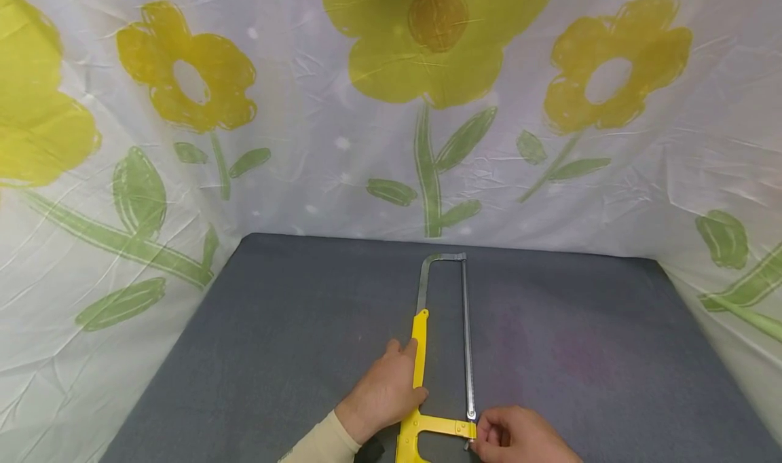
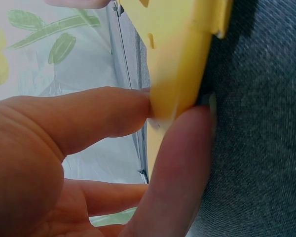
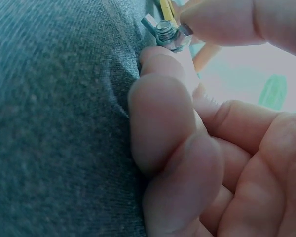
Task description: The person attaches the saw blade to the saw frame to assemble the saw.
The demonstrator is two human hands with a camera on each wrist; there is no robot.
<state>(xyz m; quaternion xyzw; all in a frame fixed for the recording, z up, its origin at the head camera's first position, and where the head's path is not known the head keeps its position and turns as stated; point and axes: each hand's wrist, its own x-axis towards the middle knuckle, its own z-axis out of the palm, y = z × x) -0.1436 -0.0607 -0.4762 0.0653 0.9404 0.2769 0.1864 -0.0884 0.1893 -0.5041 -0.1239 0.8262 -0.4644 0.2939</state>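
Right fingers: Thumb and a fingertip come together in a narrow pinch on a metal wing nut, its threaded bolt end showing between the 2 wings; the other fingers fold in toward the palm, close to the cloth.
Right hand: Low over the table at the near end of the blade, just beside the yellow crosspiece.
Left fingers: Closed around a yellow frame, thumb on 1 side and fingers on the other.
Left hand: Reaches in from a cream sleeve and holds the frame just beyond the crosspiece.
Hacksaw: Lies lengthwise between the 2 hands at table center, its silver arm bending over near the back edge; the handle end runs out of the head view.
Blade: A slim silver strip along the saw's right side, spanning from the bent arm to the crosspiece.
Table: Covered in dark gray fabric, faintly pinkish at right.
Backdrop: Wrinkled white sheeting printed with 4 yellow flowers and green leaves.
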